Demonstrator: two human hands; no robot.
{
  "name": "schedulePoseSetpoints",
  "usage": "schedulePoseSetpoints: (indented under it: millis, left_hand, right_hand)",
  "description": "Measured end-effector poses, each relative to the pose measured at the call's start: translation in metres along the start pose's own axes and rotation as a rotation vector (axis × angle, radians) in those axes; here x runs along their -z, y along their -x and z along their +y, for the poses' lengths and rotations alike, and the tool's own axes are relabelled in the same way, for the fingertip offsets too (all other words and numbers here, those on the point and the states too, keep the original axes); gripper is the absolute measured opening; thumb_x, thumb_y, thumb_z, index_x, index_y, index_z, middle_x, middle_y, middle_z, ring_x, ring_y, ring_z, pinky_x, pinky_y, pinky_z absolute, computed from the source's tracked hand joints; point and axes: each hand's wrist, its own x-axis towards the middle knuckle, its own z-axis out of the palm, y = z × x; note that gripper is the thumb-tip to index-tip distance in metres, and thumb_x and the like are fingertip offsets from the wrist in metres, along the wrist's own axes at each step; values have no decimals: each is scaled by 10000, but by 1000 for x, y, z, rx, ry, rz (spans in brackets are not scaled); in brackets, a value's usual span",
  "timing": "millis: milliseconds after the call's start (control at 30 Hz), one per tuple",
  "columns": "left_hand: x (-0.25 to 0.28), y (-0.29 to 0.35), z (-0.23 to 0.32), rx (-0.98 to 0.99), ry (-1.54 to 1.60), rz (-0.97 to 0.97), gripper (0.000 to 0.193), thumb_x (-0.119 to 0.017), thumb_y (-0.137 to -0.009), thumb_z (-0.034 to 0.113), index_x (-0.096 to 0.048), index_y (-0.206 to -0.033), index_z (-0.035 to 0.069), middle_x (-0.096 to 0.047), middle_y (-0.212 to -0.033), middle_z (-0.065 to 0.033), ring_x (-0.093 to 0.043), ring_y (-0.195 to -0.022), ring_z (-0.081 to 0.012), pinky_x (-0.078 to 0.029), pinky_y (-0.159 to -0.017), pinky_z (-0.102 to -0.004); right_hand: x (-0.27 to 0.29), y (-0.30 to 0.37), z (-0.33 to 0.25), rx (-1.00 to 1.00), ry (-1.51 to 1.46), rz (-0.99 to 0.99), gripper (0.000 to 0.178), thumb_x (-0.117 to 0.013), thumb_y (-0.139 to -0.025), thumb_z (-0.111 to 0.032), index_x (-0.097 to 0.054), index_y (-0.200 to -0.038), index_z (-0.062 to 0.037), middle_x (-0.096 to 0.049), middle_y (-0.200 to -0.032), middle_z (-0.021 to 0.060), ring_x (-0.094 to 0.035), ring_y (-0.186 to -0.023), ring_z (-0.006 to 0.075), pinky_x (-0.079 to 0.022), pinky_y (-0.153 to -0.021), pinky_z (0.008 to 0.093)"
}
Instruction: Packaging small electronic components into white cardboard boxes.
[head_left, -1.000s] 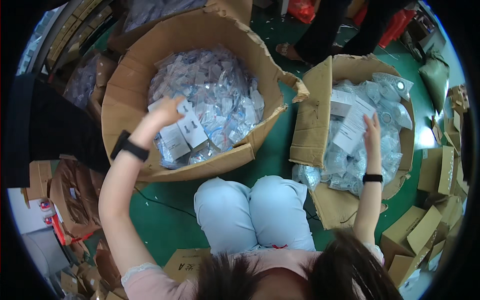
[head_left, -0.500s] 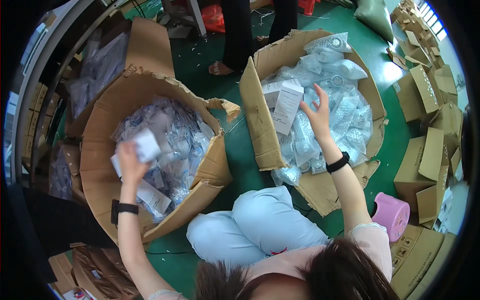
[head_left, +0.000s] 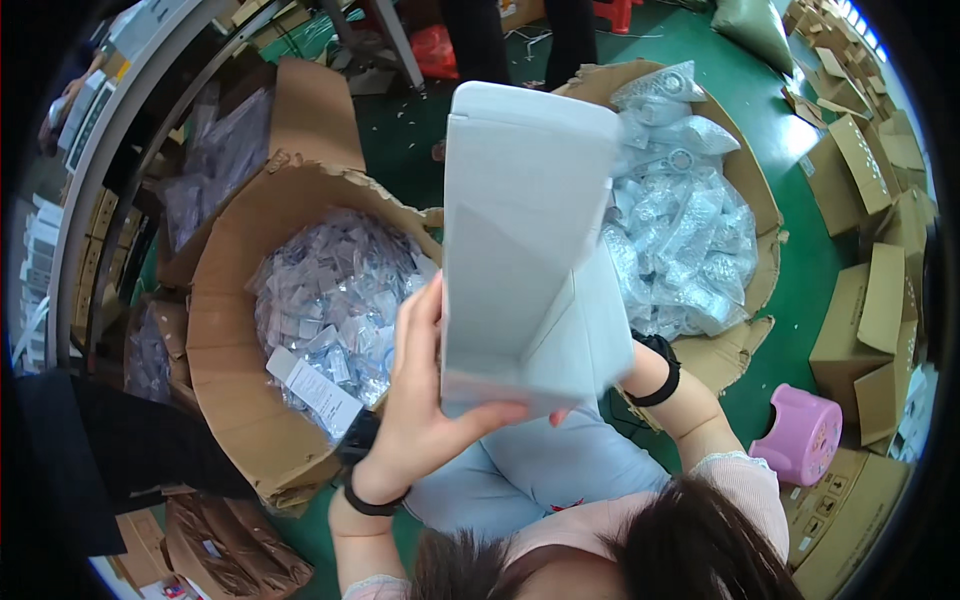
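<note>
Left hand [head_left: 415, 405] clamped on an open white box [head_left: 520, 220] held above the lap [head_left: 545, 470]; right hand [head_left: 637, 374] mostly behind it, grip cannot be told. Beyond, on green floor [head_left: 398, 135]: left carton [head_left: 222, 330] of clear packets [head_left: 335, 275], right carton [head_left: 728, 350] of bubble-wrapped items [head_left: 690, 235]. Pink stool [head_left: 808, 435] and cardboard boxes [head_left: 850, 325] stand farther right.

Glare whitens the floor [head_left: 768, 150], shadow greys the faintly blurred white box [head_left: 520, 230], and edges bend darkly.
</note>
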Motion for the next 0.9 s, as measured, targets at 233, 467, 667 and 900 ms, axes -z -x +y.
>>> schedulePoseSetpoints:
  millis: [233,467,667,900]
  left_hand:
    - [-52,-54,0,-214,473,-91,1002,-784,-577,210,-162,-1340,24,-314,-1271,-132,-366,-1157,-248,-337,-937,-355]
    - [-66,-88,-42,-488,290,49,960,-774,-578,181,-198,-1342,105,-332,-1256,-120,-417,-1115,-228,-406,-873,-347]
    - [-44,-85,-47,-400,383,-70,834,-773,-562,183,-319,-1259,122,-405,-1181,-112,-451,-1065,-220,-422,-841,-339]
    - [-46,-85,-44,-327,537,-47,798,-777,-519,204,-380,-1204,106,-444,-1114,-92,-467,-1019,-217,-393,-858,-327]
  right_hand:
    - [31,42,0,-344,-500,189,1115,-785,-572,-337,-62,-1379,-75,-217,-1377,107,-216,-1264,199,-211,-1020,344]
    - [113,95,47,-736,373,670,426,-601,-726,-48,-508,-1140,-81,-460,-1189,74,-491,-1030,188,-437,-803,314]
    - [182,197,130,-648,1663,-189,362,-529,-724,-107,-554,-1076,-185,-503,-1102,51,-377,-1152,291,-265,-950,546]
    - [176,204,162,-907,1658,-550,340,-531,-744,-168,-552,-1074,-247,-516,-1074,-1,-349,-1188,247,-143,-962,656]
